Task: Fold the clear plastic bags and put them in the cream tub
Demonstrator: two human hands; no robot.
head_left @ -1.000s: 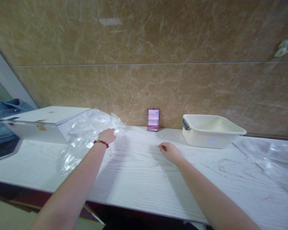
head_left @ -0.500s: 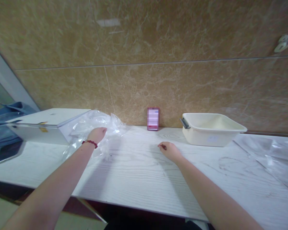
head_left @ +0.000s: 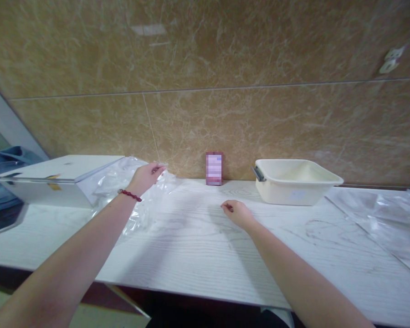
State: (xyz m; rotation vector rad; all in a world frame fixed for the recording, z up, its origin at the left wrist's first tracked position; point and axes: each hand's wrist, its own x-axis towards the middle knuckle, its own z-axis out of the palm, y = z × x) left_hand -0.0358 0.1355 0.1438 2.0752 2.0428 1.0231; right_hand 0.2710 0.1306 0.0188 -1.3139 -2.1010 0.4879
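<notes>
My left hand, with a dark red beaded bracelet on the wrist, is closed in a pinch at the upper edge of a crumpled clear plastic bag. The bag lies on the white wood-grain table, partly behind my forearm. Right of it, my right hand is held low at the middle of the table, its fingers curled together. Whatever is between those fingers, if anything, is too small to make out.
A cream plastic tub with a grey handle stands right of my right hand. A phone leans on the marble wall. Left is a white box; at far right lies more clear plastic. The table's front edge is near me.
My left hand has moved up and right along the bag, its fingers now pinching at the bag's upper edge. My right hand stays almost in place. The whole view has shifted slightly.
</notes>
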